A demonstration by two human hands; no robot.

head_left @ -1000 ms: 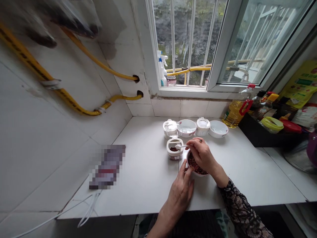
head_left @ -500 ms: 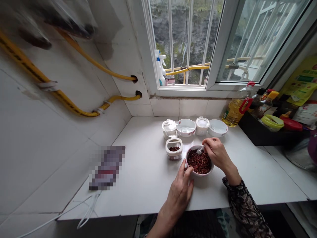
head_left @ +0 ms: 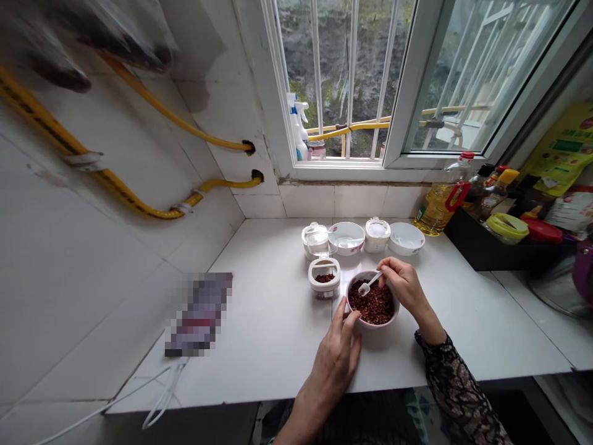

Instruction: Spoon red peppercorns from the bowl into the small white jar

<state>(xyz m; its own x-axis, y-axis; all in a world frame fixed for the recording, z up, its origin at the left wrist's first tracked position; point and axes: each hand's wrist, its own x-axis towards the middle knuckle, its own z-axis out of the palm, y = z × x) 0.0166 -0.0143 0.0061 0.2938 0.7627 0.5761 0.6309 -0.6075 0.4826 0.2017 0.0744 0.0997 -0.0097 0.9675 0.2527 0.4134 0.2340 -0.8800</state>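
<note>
My right hand [head_left: 406, 285] pinches the handle of a small white spoon [head_left: 365, 288], its scoop over the dark red dried grains [head_left: 374, 309], which look like Sichuan peppercorns. They fill much of a round bowl [head_left: 396, 314] with a pinkish rim. At the bowl's near left side, my left hand [head_left: 337, 352] grips the rim between thumb and fingers. Just left of the bowl stands a clear seasoning jar [head_left: 324, 285] with a cream rim, some of the same grains inside.
Behind are two white-filled jars [head_left: 315, 240] [head_left: 377, 233] and two white bowls [head_left: 346, 248] [head_left: 406, 246]. An oil bottle [head_left: 434, 213] and a black box [head_left: 482, 250] of condiments stand at right. A blurred-out object [head_left: 199, 315] with a white cable [head_left: 160, 395] lies left.
The spoon's scoop has moved left and slightly down across the grains, and more of its handle shows. My left hand stays on the bowl. The view has shifted slightly.
</note>
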